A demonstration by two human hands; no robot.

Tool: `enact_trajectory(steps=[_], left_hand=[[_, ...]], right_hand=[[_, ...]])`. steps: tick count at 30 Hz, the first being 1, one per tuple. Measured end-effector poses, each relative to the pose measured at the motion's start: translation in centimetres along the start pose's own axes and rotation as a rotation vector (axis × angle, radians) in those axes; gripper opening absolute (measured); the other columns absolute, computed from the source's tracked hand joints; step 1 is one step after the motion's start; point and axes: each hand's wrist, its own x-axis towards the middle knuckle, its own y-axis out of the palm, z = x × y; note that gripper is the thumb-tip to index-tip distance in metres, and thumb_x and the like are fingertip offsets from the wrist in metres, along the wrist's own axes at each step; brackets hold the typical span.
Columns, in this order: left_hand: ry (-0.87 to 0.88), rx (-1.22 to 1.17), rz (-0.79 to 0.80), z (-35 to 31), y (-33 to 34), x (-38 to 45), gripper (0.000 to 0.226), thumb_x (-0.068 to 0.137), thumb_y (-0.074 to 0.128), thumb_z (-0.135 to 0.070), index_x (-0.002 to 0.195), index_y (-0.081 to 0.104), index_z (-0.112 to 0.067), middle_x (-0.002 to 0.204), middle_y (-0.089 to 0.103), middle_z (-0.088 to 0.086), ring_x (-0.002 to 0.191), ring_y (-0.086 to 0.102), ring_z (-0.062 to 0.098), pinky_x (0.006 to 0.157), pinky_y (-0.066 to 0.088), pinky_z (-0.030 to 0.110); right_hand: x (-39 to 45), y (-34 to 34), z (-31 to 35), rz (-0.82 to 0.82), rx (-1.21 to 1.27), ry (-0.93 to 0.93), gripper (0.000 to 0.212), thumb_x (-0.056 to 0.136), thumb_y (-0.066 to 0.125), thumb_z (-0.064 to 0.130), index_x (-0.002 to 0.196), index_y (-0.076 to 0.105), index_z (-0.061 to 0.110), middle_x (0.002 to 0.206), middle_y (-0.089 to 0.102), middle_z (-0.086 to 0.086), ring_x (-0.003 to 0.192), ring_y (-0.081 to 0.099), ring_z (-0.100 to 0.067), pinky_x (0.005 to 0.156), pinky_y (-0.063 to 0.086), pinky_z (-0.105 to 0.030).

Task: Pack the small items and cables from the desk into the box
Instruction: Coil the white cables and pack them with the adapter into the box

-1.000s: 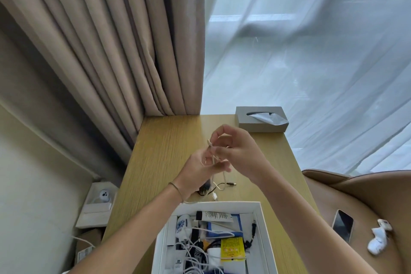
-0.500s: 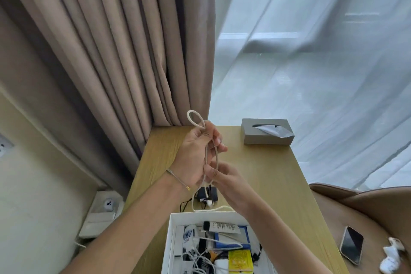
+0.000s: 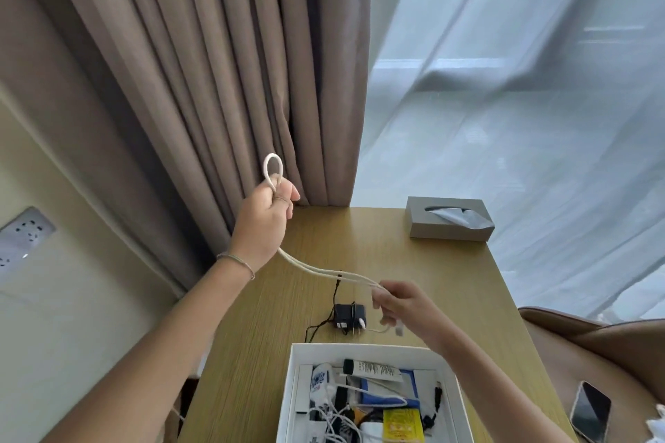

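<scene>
The left hand (image 3: 264, 223) is raised above the desk (image 3: 449, 280), well beyond the box (image 3: 370, 394), its fingers curled round a white cable (image 3: 324, 270). A small loop of the cable stands up out of the fist, against the curtain (image 3: 216, 65). From under that hand two strands of the cable run side by side down to the right hand (image 3: 405, 306), which hovers just beyond the box's far rim. The right thumb and fingertips pinch the strands together; the other fingers curl loosely below. A short tail with a white plug hangs under the right hand, close to the desk.

On the desk just beyond the box lies a black adapter (image 3: 347, 315) with its thin dark cord trailing toward the box's left corner. The box is open and holds a tube (image 3: 372, 369), a white bottle, tangled white cables and a yellow packet (image 3: 401, 424). A grey tissue box (image 3: 448, 218) sits at the desk's far right corner, well apart from the box. A phone (image 3: 590, 410) rests on the brown chair right of the box.
</scene>
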Motion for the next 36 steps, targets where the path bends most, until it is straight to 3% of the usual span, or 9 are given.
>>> enact_trajectory(steps=[4,6,8,13,19,22,27,30,36], left_hand=[[0.011,0.532,0.309,1.0,1.1,-2.7,0.04,0.097,0.034,-0.066,0.097,0.056,-0.032,0.08,0.067,-0.009,0.066,0.061,0.005,0.052,0.04,0.027],[0.043,0.595,0.454,0.9,2.2,-3.9,0.054,0.08,0.036,-0.085,0.093,0.052,-0.036,0.096,0.066,-0.018,0.087,0.063,0.003,0.06,0.036,0.02],[0.047,0.606,0.564,0.6,3.4,-4.9,0.069,0.062,0.039,-0.097,0.093,0.05,-0.037,0.099,0.063,-0.024,0.088,0.059,0.001,0.066,0.037,0.026],[0.028,0.394,0.603,0.9,4.6,-5.8,0.032,0.086,0.052,-0.07,0.089,0.059,-0.038,0.066,0.058,-0.018,0.056,0.05,0.0,0.054,0.038,0.026],[-0.072,0.01,0.67,2.2,4.0,-5.7,0.053,0.09,0.051,-0.067,0.078,0.055,-0.015,0.064,0.048,-0.004,0.057,0.043,0.016,0.056,0.038,0.036],[-0.144,-0.24,0.72,2.5,3.7,-6.0,0.05,0.083,0.061,-0.067,0.077,0.051,-0.019,0.062,0.044,-0.008,0.054,0.04,0.01,0.054,0.039,0.025],[-0.179,-0.37,0.494,2.7,4.6,-7.0,0.043,0.095,0.046,-0.057,0.075,0.054,-0.02,0.051,0.046,-0.008,0.046,0.04,0.01,0.052,0.041,0.024],[-0.226,-0.429,0.307,2.9,5.5,-7.6,0.041,0.097,0.045,-0.049,0.078,0.054,-0.013,0.05,0.05,-0.004,0.048,0.05,0.016,0.057,0.05,0.027],[-0.428,-0.498,0.154,3.6,6.6,-9.1,0.036,0.104,0.04,-0.041,0.087,0.055,-0.012,0.076,0.075,0.01,0.07,0.073,0.025,0.062,0.059,0.034]], right_hand=[[-0.5,-0.1,3.8,0.012,-0.013,-0.083,0.026,0.102,0.056,0.025,0.083,0.068,0.013,0.059,0.044,0.008,0.054,0.04,-0.01,0.059,0.042,-0.028],[-0.6,0.3,6.0,0.018,-0.015,-0.122,0.025,0.103,0.055,0.022,0.084,0.066,0.009,0.058,0.041,0.007,0.053,0.036,-0.01,0.054,0.037,-0.027],[-0.7,0.8,7.6,0.019,-0.026,-0.153,0.025,0.103,0.054,0.019,0.085,0.064,0.005,0.057,0.039,0.007,0.052,0.034,-0.009,0.052,0.033,-0.027],[-1.0,1.5,9.8,0.072,-0.08,-0.2,0.028,0.105,0.05,0.018,0.082,0.064,0.009,0.056,0.045,0.013,0.051,0.037,-0.007,0.052,0.035,-0.028],[-1.7,1.4,9.0,0.015,0.071,-0.247,0.022,0.104,0.053,0.019,0.094,0.064,0.004,0.056,0.037,0.007,0.05,0.035,-0.011,0.057,0.045,-0.031],[-2.0,1.1,7.6,-0.127,0.172,-0.244,0.015,0.101,0.057,0.017,0.102,0.058,0.003,0.056,0.044,0.006,0.049,0.039,-0.011,0.055,0.046,-0.032],[-2.7,2.4,5.4,-0.209,0.185,-0.199,0.026,0.103,0.051,0.021,0.099,0.061,-0.002,0.064,0.056,-0.004,0.057,0.053,-0.018,0.066,0.049,-0.04],[-3.2,4.2,4.2,-0.211,0.239,-0.13,0.029,0.105,0.044,0.022,0.099,0.065,0.003,0.067,0.06,-0.009,0.062,0.059,-0.024,0.068,0.054,-0.035],[-4.3,6.7,1.8,-0.156,0.365,0.065,0.02,0.104,0.045,0.003,0.11,0.061,-0.008,0.076,0.066,-0.016,0.068,0.067,-0.025,0.069,0.061,-0.039]])
